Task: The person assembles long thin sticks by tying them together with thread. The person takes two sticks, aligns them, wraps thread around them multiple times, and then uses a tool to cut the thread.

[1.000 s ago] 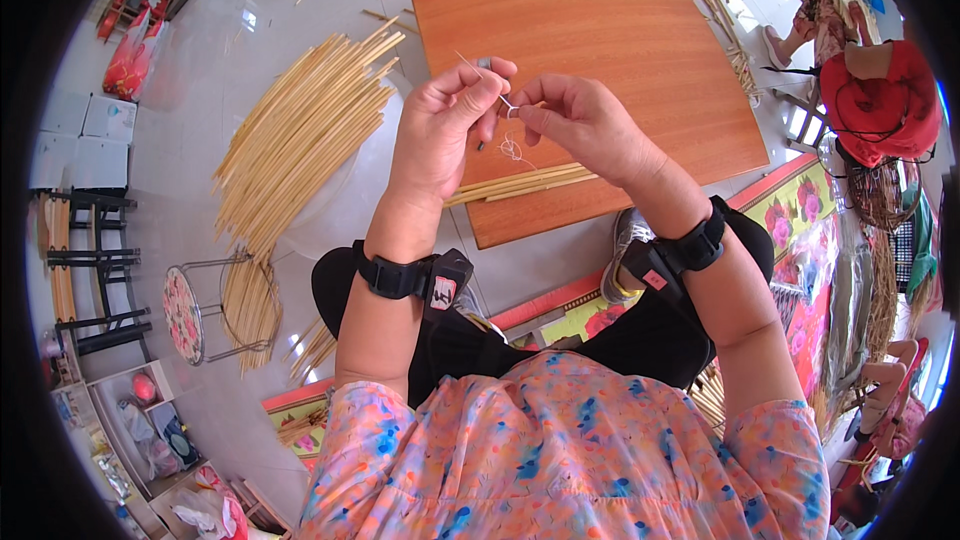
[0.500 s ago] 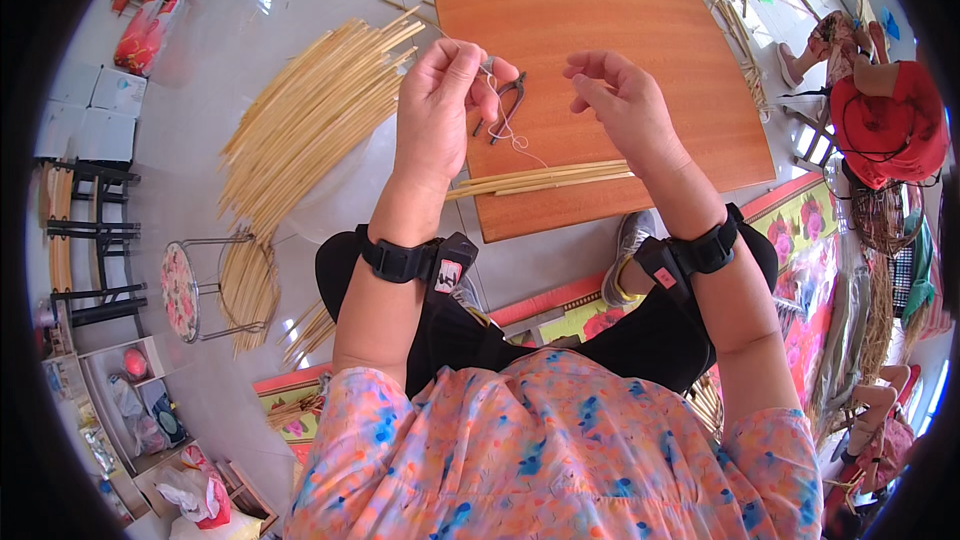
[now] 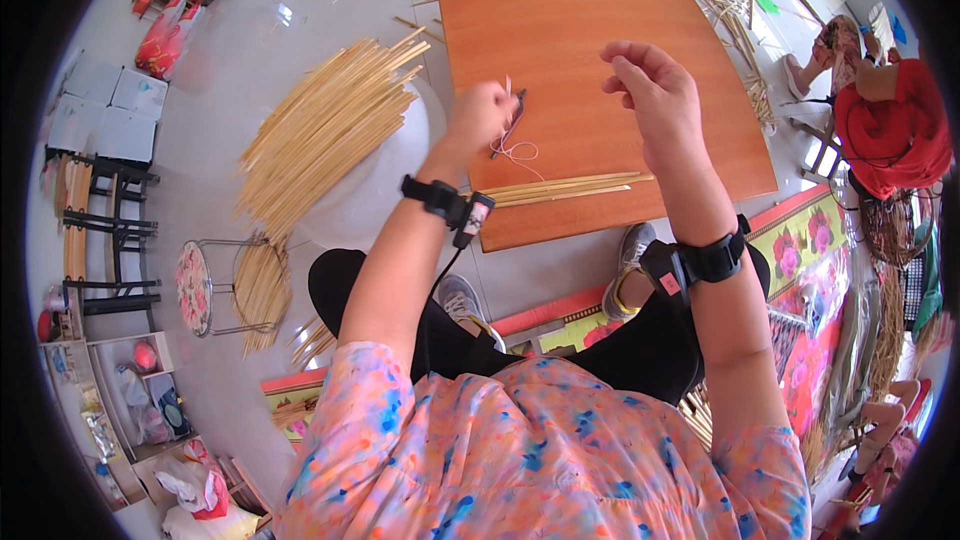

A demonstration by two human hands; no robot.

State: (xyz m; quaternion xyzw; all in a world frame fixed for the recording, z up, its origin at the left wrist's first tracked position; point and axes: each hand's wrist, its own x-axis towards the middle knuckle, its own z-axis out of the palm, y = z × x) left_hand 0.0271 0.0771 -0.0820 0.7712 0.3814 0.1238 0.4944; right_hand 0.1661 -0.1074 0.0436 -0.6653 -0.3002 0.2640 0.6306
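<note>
- The white thread (image 3: 524,144) lies in a loose loop over the left part of the wooden surface (image 3: 600,50), between the left hand (image 3: 478,118) and a few pale stalks (image 3: 570,185).
- It should handle as something very light and limp, ready to snarl; a pinch between fingertip and thumb near its end, with the slack kept clear, looks the surest hold.
- The pale stalks lie side by side along the near edge of the surface, their left ends reaching past its side. They are probably light, stiff and rather smooth, likely to split if bent hard; the middle of their length seems the best place to hold.
- A dark, slim tool (image 3: 515,115) lies beside the thread loop, partly behind the left hand; probably metal, hard and heavier than the stalks.
- The left hand's fingers are curled in tightly, apparently pinching the thread, with a thin pale tip standing up beside them; blur hides the exact grip.
- The right hand (image 3: 660,105) is over the surface, well apart from the left, its fingers loosely bent and thumb parted from them; nothing shows in its grasp.
</note>
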